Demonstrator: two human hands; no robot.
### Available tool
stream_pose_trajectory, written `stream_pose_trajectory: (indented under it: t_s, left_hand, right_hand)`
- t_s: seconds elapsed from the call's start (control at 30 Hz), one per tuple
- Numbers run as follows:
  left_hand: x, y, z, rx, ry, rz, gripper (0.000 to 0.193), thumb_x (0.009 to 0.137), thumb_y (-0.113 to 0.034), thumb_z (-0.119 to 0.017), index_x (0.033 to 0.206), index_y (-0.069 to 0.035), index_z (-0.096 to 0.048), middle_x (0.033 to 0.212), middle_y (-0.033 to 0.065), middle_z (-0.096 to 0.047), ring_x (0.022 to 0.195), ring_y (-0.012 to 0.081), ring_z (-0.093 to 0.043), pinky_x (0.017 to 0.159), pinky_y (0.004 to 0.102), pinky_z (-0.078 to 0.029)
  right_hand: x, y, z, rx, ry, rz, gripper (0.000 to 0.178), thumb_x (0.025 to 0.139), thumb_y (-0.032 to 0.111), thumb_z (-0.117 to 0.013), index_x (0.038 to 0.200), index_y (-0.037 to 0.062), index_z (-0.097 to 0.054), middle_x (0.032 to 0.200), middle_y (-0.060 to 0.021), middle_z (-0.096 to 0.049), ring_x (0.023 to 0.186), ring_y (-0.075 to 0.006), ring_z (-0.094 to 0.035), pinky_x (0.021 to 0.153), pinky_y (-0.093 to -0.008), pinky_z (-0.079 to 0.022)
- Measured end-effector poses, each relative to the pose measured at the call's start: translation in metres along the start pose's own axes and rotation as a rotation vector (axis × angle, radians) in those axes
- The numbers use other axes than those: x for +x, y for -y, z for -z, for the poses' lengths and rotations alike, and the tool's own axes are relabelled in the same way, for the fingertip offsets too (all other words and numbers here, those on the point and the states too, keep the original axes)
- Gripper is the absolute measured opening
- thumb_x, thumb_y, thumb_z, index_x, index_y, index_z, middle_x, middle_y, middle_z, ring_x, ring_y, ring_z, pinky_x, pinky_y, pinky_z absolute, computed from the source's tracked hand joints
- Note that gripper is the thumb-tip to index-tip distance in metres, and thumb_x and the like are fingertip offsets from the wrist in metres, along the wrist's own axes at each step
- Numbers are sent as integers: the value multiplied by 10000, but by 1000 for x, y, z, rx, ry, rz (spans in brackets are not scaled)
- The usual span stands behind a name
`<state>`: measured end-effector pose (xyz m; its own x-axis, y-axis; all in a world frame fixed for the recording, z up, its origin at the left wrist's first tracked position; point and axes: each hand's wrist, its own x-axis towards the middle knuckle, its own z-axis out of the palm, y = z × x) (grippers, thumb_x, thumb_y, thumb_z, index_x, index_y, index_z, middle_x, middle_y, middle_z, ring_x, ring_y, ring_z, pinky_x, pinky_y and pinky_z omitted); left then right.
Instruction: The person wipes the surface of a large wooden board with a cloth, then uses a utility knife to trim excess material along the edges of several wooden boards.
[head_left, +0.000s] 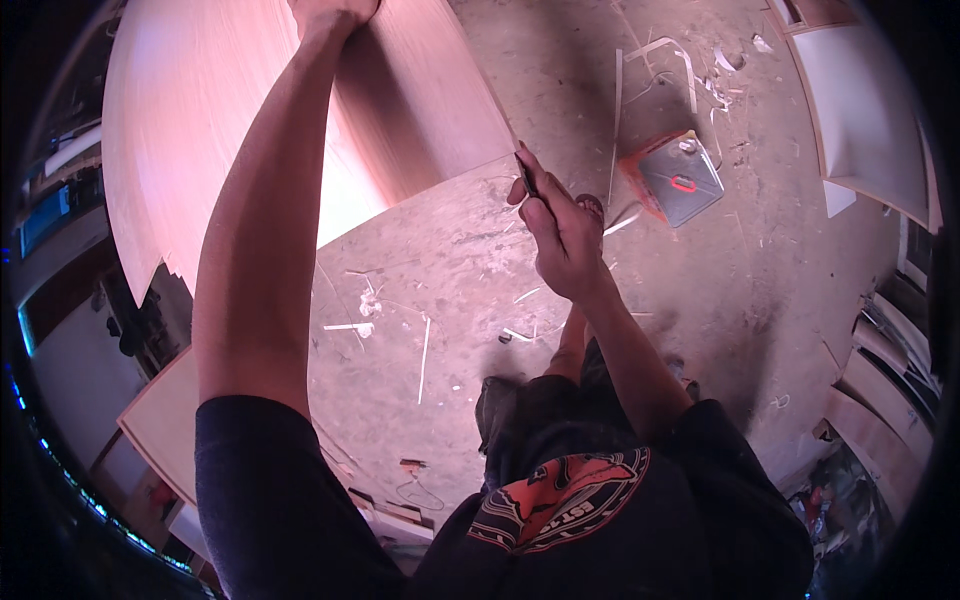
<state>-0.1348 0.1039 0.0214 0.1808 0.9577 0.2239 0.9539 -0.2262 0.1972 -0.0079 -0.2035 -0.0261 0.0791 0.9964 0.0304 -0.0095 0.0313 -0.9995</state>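
Note:
A large wood-grain sheet [230, 90] fills the upper left, bent so that its right part [430, 70] rises beside a shaded fold. My left arm reaches far forward across it. At the top edge of the picture my left hand [333, 10] rests on or close to the sheet, its fingers mostly cut off from view. My right hand [560, 230] is closed around a slim dark tool [529, 180], whose exact kind I cannot make out. The tool's tip is at the near right corner of the sheet.
On the dusty floor [480, 250] lie thin pale offcut strips [425, 360]. A metal tin [690, 185] with orange-stained sides stands to the right. Pale panels [860, 110] lean at the far right, with more boards [870, 420] below them. Another board [160, 420] is at the lower left.

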Motion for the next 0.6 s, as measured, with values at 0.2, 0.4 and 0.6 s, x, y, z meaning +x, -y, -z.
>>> stream_pose_trajectory:
  t_s: [0.2, 0.4, 0.6]
  left_hand:
    - [-1, -1, 2, 15, 14, 22, 581, 925, -453, -374, 1346, -52, -368, 1376, 175, -392, 1300, 307, -341, 1090, 464, -247]
    - [-2, -5, 4, 19, 36, 26, 573, 926, -455, -369, 1340, -59, -373, 1369, 171, -396, 1296, 307, -341, 1093, 475, -230]
    - [-2, 1, 0, -5, -21, 0, 574, 923, -455, -370, 1332, -53, -381, 1365, 172, -401, 1293, 308, -345, 1093, 470, -229]
  right_hand:
    - [-3, -3, -2, 73, -42, -39, 449, 940, 90, -463, 1365, -27, -375, 869, -88, -529, 778, -145, -499, 773, -248, -414]
    - [3, 3, 1, 4, -29, -72, 435, 953, 125, -453, 1358, -20, -389, 966, -135, -579, 864, -162, -552, 824, -264, -419]
    - [6, 18, 8, -53, 32, -179, 424, 963, 175, -457, 1333, -28, -421, 1119, -212, -589, 1029, -230, -585, 885, -293, -422]
